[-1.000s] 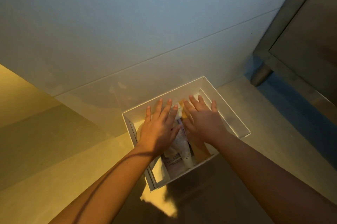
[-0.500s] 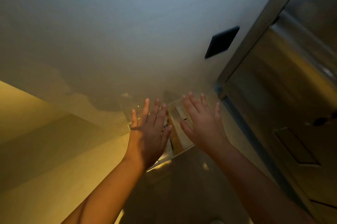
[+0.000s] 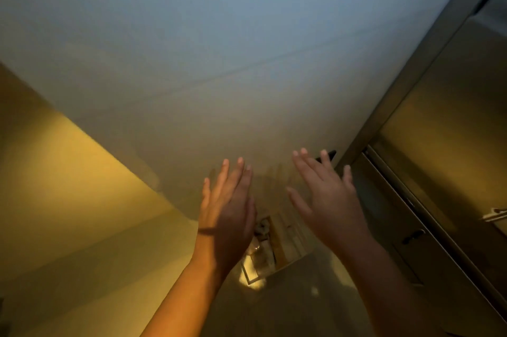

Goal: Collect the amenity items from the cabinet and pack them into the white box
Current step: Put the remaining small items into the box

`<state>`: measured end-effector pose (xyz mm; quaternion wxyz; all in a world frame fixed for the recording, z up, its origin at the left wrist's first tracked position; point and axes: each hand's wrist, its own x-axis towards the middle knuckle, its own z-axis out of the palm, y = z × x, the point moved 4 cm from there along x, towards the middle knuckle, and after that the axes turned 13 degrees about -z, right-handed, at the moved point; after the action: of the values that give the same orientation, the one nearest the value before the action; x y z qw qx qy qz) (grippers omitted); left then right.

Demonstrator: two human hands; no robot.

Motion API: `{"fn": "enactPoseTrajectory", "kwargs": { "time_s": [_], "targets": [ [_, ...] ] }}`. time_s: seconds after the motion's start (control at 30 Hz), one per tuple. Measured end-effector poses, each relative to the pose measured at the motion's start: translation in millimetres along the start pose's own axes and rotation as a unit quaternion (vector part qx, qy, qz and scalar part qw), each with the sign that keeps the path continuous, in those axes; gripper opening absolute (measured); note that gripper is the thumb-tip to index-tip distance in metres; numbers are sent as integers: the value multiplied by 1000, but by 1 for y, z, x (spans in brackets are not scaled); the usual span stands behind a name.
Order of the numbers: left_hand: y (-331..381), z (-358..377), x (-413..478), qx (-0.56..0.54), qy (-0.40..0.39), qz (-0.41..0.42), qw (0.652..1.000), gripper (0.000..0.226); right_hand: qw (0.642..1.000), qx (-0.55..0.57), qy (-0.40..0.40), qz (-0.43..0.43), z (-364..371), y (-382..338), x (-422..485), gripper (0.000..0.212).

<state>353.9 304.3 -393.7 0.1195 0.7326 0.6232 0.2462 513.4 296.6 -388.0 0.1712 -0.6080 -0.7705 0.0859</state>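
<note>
The white box [image 3: 295, 240] lies on the floor by the wall, mostly hidden behind my hands and blurred by motion. Between my wrists I can make out some packed amenity items [image 3: 260, 250], pale packets and a tube, too smeared to name. My left hand [image 3: 226, 213] is raised above the box's left part, fingers spread, holding nothing. My right hand [image 3: 326, 196] is lifted above the box's right side, fingers apart and empty. Neither hand touches the box.
A pale wall [image 3: 219, 48] fills the upper view. At the right stands a cabinet [image 3: 439, 158] with a metallic frame, a door handle [image 3: 493, 214] and a small knob [image 3: 413, 236]. A small dark plate [image 3: 327, 155] sits on the wall behind my right fingertips.
Both hands have lifted off the items in the box and risen. The view has tilted up and swung right, so the box has dropped low and the cabinet has come into sight.
</note>
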Motion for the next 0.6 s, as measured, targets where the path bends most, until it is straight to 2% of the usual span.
{"fn": "enactPoseTrajectory", "kwargs": {
  "time_s": [0.17,0.33,0.53,0.6],
  "targets": [
    [14,-83,-10,39,10,12,999,51,999,18,39,-6,-69,-61,-4,57],
    [8,-167,-26,82,41,-39,995,45,999,22,26,-28,-113,-136,-7,57],
    [5,-224,-50,86,17,-83,993,54,995,39,32,-82,-140,-202,-8,53],
    [9,-233,-54,115,16,-109,987,55,993,46,4,-110,-146,-212,-1,54]
  ]
}}
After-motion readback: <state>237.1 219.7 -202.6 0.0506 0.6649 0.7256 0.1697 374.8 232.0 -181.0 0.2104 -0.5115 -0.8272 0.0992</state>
